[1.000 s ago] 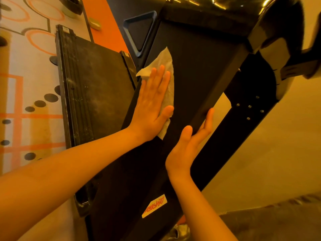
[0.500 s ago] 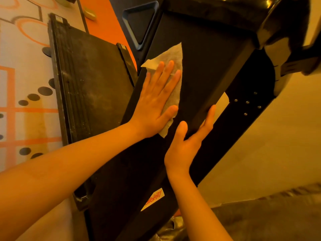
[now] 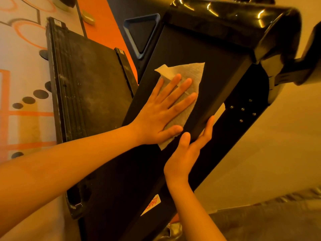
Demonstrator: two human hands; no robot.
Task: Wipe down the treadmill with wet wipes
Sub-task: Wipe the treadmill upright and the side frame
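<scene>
The black treadmill fills the middle of the view, with a wide matte upright panel point(image 3: 213, 66) running up to a glossy black console housing point(image 3: 225, 16). A white wet wipe point(image 3: 192, 73) lies flat on that panel. My left hand point(image 3: 161, 112) presses on the wipe with straight, spread fingers. My right hand point(image 3: 189, 150) grips the panel's right edge just below the wipe, thumb on the front face and fingers wrapped round the side.
The dusty treadmill deck point(image 3: 86, 87) lies to the left, over a patterned orange and white floor point(image 3: 20, 80). A triangular handle opening point(image 3: 140, 33) sits above the wipe. A label sticker point(image 3: 152, 204) is low on the panel. A plain wall point(image 3: 278, 153) stands at right.
My left hand has slid the wipe to the right and up across the panel. The right hand has closed more tightly round the panel's edge.
</scene>
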